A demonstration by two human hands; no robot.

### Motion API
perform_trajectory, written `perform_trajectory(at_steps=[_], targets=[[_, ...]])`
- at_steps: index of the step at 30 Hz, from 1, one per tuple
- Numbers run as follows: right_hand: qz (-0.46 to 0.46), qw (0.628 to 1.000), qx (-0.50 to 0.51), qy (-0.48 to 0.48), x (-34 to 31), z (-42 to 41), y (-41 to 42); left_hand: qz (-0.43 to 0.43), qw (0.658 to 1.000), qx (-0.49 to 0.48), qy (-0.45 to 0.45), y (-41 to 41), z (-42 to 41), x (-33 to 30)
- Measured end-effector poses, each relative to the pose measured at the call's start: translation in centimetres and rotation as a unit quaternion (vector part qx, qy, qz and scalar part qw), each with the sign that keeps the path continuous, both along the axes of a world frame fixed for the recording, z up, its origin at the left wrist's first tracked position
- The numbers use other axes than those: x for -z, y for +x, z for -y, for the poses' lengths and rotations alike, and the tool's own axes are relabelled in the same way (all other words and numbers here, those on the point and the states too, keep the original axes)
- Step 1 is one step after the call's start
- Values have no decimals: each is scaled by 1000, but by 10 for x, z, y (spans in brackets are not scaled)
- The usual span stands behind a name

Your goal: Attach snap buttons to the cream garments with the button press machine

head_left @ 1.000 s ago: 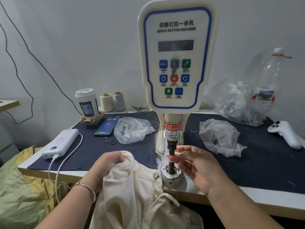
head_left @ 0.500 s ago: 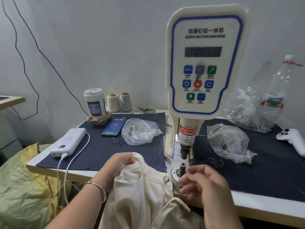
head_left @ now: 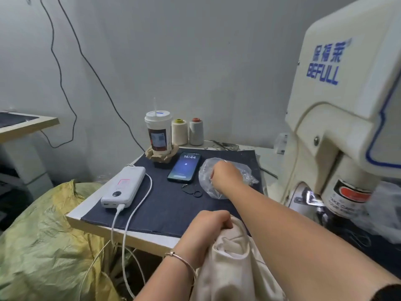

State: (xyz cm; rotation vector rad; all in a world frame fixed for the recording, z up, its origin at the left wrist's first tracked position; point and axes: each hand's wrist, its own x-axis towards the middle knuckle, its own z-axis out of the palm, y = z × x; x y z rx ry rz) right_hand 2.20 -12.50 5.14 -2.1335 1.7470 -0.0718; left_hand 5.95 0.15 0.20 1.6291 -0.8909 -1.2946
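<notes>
My left hand (head_left: 209,224) has its grip clenched on a bunched fold of the cream garment (head_left: 234,266), which sits at the near edge of the table (head_left: 121,232), low in view, partly under my right forearm. My right hand (head_left: 225,177) reaches across to the clear plastic bag (head_left: 213,187) on the dark mat (head_left: 165,205); fingers are down in the bag's mouth, and I cannot tell if that grip is pinching anything. Button press machine (head_left: 347,118) stands at the right, seen from its side, blue lettering on the casing. Phone (head_left: 184,167) lies just left of the bag, screen lit. Power bank (head_left: 123,186) with a white cable is further left. Drink cup (head_left: 158,134) and two thread spools (head_left: 187,131) are at the back edge.
</notes>
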Motion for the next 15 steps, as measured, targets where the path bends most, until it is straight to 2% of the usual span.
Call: perform_trajectory(at_steps=[2, 5, 8, 11, 15], targets=[[1, 998, -33, -49, 11, 17, 6, 4, 1000, 9, -8, 1, 3, 3], [-76, 996, -48, -10, 11, 25, 9, -2, 1000, 5, -16, 2, 7, 9], [-9, 998, -50, -44, 19, 34, 12, -6, 1000, 8, -17, 2, 10, 13], [45, 991, -32, -123, 32, 34, 11, -15, 1000, 16, -22, 2, 10, 13], [22, 996, 9, -83, 31, 36, 15, -20, 999, 24, -22, 1, 9, 12]])
